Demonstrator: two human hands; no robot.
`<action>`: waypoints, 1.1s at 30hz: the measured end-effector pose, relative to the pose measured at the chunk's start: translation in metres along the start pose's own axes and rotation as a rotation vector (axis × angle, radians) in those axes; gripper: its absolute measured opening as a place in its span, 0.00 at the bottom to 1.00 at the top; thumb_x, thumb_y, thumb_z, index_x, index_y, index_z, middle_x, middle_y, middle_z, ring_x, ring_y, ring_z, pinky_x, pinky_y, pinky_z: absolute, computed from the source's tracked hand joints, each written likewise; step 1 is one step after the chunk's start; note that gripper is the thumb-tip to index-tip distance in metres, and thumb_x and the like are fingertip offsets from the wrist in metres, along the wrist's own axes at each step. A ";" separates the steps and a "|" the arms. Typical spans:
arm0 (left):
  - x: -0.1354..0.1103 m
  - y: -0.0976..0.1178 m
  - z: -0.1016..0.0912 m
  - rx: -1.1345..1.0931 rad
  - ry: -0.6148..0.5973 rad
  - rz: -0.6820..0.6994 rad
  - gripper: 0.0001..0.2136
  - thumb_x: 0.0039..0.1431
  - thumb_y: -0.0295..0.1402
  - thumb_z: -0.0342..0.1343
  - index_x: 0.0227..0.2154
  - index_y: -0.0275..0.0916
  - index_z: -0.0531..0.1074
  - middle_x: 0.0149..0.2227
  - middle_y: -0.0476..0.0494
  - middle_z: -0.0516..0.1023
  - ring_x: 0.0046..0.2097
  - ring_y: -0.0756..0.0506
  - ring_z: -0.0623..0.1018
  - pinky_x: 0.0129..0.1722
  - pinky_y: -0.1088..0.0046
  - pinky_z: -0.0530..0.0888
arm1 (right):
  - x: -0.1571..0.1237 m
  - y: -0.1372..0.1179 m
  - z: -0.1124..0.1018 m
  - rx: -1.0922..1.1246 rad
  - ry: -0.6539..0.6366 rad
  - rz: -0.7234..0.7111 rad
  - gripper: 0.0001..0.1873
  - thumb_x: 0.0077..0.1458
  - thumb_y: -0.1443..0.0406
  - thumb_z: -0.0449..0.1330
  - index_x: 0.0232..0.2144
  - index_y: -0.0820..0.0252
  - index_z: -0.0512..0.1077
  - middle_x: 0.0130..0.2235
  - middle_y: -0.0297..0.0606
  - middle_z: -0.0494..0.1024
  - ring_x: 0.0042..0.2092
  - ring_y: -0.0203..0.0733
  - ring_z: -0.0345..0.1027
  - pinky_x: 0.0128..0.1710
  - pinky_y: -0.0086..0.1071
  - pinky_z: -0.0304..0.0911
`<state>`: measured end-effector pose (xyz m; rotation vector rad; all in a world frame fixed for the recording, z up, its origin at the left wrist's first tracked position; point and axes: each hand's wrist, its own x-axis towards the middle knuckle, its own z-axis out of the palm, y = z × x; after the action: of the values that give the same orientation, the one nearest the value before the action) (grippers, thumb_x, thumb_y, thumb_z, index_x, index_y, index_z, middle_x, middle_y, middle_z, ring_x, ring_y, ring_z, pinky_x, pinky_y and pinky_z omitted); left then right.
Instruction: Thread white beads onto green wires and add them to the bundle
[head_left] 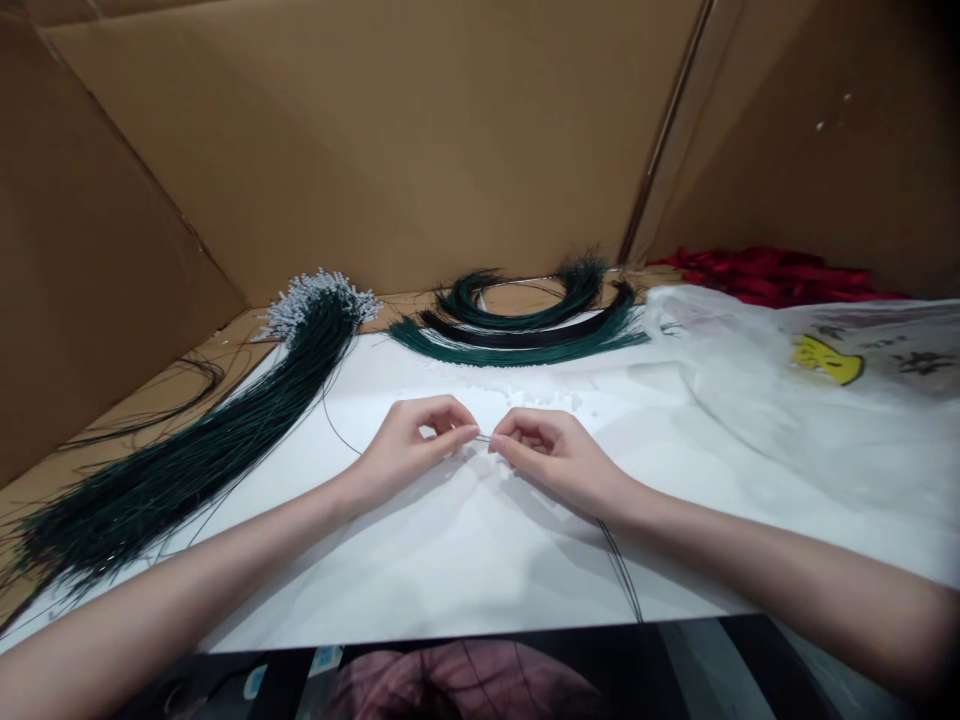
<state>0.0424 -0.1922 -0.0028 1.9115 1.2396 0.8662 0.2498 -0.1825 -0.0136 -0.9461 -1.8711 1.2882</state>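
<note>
My left hand [424,432] and my right hand [556,452] are close together over a white sheet [420,590], both closed in a pinch. A short stretch of thin dark cords [484,437] runs across the small gap between the fingertips. More of these cords hang below my right wrist toward the front edge of the sheet. Small white bits [514,378] lie scattered on the sheet just beyond the hands. The cord ends inside the fingers are hidden.
A thick bundle of dark green cords [202,455] with white beady tips [319,300] lies at left. Curved bundles of green and black cords [525,335] lie at the back. On the right are a clear plastic bag [795,430] and red material [772,275]. Cardboard walls [390,140] enclose the space.
</note>
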 end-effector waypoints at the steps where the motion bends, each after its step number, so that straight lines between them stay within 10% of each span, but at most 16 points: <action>1: 0.006 -0.002 -0.003 0.065 0.017 0.022 0.09 0.61 0.37 0.57 0.33 0.37 0.76 0.32 0.47 0.78 0.32 0.50 0.73 0.33 0.76 0.69 | 0.000 0.000 0.001 0.004 -0.004 0.002 0.10 0.58 0.61 0.59 0.29 0.62 0.72 0.25 0.31 0.67 0.27 0.33 0.58 0.28 0.28 0.53; 22: 0.081 -0.041 -0.010 0.396 0.088 0.107 0.02 0.55 0.27 0.57 0.28 0.36 0.73 0.27 0.48 0.76 0.29 0.49 0.71 0.33 0.73 0.64 | -0.001 0.008 0.005 0.020 -0.061 -0.038 0.10 0.57 0.62 0.61 0.28 0.63 0.71 0.25 0.30 0.66 0.27 0.31 0.57 0.27 0.27 0.52; 29: 0.055 -0.033 -0.015 0.243 0.096 0.112 0.04 0.58 0.29 0.54 0.28 0.36 0.70 0.28 0.48 0.74 0.30 0.49 0.73 0.33 0.73 0.68 | -0.001 0.007 0.005 0.018 -0.052 -0.041 0.11 0.58 0.61 0.61 0.28 0.63 0.71 0.24 0.30 0.66 0.26 0.31 0.56 0.26 0.27 0.51; 33: 0.017 -0.020 -0.010 -0.308 0.017 -0.067 0.07 0.55 0.33 0.61 0.30 0.35 0.69 0.32 0.44 0.78 0.33 0.49 0.77 0.35 0.73 0.73 | -0.001 0.006 0.006 0.029 -0.051 -0.049 0.11 0.58 0.61 0.60 0.28 0.64 0.71 0.23 0.28 0.64 0.25 0.30 0.54 0.25 0.27 0.49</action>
<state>0.0299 -0.1685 -0.0110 1.6125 1.1018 0.9782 0.2465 -0.1850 -0.0216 -0.8550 -1.8973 1.3178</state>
